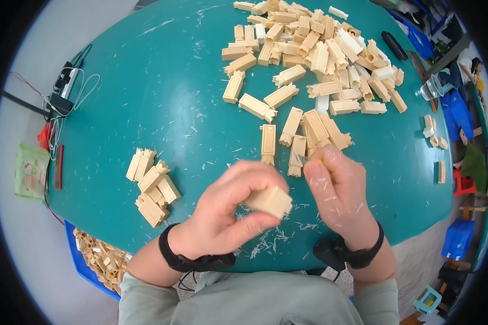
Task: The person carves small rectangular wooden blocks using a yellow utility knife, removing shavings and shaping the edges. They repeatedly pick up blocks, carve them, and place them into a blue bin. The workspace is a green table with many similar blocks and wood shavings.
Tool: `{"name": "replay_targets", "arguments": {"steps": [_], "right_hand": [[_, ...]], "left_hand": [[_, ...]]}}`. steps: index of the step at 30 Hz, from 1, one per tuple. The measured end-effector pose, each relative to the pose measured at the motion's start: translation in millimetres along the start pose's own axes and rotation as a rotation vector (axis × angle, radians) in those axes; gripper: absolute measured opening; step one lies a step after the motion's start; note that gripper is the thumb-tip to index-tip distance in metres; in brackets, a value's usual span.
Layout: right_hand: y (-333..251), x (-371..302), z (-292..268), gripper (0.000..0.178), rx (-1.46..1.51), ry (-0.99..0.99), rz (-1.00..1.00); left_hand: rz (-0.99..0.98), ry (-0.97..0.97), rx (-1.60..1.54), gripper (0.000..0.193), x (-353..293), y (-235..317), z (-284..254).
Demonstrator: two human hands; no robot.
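My left hand (236,208) is closed around a beige box-shaped plastic piece (272,201), one end of it turned toward me. To its right, my right hand (336,189) pinches a small knife; only its short, thin metal blade (301,159) shows clearly, and the handle is mostly hidden in the fingers. The blade and the held piece are apart. Beyond both hands lie similar loose pieces with jagged ends, such as one upright beige piece (268,142). White plastic shavings (274,238) cover the table under my hands, and some cling to my right hand.
A large heap of beige pieces (309,49) covers the far side of the green table (162,103). At left is a smaller pile (153,187). A blue bin (81,260) of pieces stands below the left edge. A power strip (65,84), clear cup (432,88) and black object (394,45) lie around.
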State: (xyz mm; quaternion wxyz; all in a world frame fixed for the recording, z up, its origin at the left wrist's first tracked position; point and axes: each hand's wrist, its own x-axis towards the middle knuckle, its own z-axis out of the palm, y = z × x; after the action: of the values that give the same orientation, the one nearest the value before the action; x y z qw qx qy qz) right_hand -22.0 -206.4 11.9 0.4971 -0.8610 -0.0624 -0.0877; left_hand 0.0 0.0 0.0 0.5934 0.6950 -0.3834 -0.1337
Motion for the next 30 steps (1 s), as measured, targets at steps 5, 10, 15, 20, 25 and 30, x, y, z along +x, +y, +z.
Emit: {"name": "replay_targets", "arguments": {"steps": [5, 10, 15, 20, 25, 30], "right_hand": [[-3, -4, 2, 0.028, 0.065, -0.052, -0.032], [-2, -7, 8, 0.028, 0.068, -0.087, -0.063], [-6, -10, 8, 0.027, 0.053, -0.098, -0.191], [-6, -12, 9, 0.027, -0.007, -0.067, -0.235], [-6, -12, 13, 0.028, -0.037, -0.064, -0.262], [-6, -13, 12, 0.027, -0.055, -0.064, -0.270]], "left_hand": [[-0.191, 0.309, -0.163, 0.040, 9, 10, 11], [0.025, 0.355, -0.140, 0.045, 2, -5, 15], [0.048, 0.361, -0.062, 0.037, 0, -1, 12], [0.121, 0.281, 0.420, 0.033, 4, 8, 3], [0.181, 0.468, 0.042, 0.041, -1, -2, 19], [0.206, 0.481, 0.083, 0.042, -1, -3, 20]]}}
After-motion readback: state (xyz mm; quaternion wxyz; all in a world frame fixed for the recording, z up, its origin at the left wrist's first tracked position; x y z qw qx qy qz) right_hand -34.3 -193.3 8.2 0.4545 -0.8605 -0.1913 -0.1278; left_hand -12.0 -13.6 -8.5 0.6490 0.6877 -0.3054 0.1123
